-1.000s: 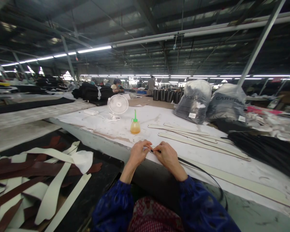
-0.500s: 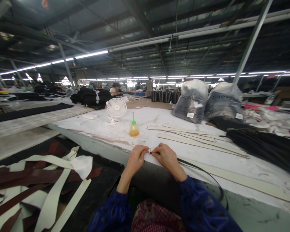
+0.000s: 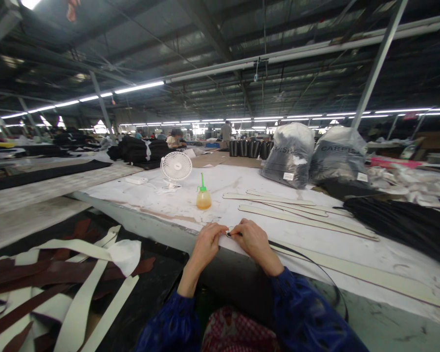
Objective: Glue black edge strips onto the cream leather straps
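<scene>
My left hand (image 3: pixel 207 243) is closed in a pinch at the tip of a long cream strap (image 3: pixel 359 271) with dark edges, near the table's front edge. Right beside it, fingertips almost meeting, my right hand (image 3: pixel 253 240) pinches the end of a thin black strip (image 3: pixel 315 261). That strip passes under the hand, lies along the cream strap, then curls down over the table edge at the right. My fingers cover most of the spot where strap and strip come together. Several more cream straps (image 3: pixel 297 215) lie flat beyond my right hand.
A squeeze bottle (image 3: pixel 203 199) with green spout and yellowish liquid stands ahead, near a white fan (image 3: pixel 176 166). Stuffed plastic bags (image 3: pixel 288 156) sit at the back right, black material (image 3: pixel 407 230) at the right. Cream and brown strips (image 3: pixel 84 293) lie on a lower black surface at left.
Both hands keep nearly the same place and pinch. The fingertips have shifted slightly at the strap's tip, and the view has tilted a little.
</scene>
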A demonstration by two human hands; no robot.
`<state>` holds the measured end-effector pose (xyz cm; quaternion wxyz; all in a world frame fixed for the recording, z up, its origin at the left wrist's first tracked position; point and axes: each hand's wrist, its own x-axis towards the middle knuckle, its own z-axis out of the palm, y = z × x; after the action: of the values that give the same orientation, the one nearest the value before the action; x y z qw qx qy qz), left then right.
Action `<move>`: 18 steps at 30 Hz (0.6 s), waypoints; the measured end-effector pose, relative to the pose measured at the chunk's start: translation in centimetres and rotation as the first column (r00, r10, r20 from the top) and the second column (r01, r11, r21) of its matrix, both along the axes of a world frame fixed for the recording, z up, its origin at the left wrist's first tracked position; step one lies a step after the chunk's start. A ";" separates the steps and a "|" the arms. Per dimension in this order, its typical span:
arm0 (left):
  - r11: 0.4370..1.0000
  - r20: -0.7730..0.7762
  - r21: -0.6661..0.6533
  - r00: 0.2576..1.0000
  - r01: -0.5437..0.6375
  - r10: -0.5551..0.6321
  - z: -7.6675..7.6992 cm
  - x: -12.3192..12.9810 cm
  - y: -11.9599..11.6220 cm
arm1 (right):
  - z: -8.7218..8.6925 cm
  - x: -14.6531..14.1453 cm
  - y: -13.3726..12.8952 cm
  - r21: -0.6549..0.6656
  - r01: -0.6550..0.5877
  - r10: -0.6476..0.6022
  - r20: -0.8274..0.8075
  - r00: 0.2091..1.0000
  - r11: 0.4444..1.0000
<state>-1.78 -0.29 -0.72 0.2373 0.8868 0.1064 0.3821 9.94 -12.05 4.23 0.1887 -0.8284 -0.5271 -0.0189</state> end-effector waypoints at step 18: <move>0.971 -0.114 0.220 0.987 -0.089 0.116 0.0 0.3 -0.9 | 0.9 2.4 -1.7 0.018 0.025 -0.022 -0.152 0.988 1.000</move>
<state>-1.52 -1.16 -0.67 0.1132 0.9228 0.1251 0.3463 12.39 -13.79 5.17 0.2362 -0.8316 -0.5014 0.0367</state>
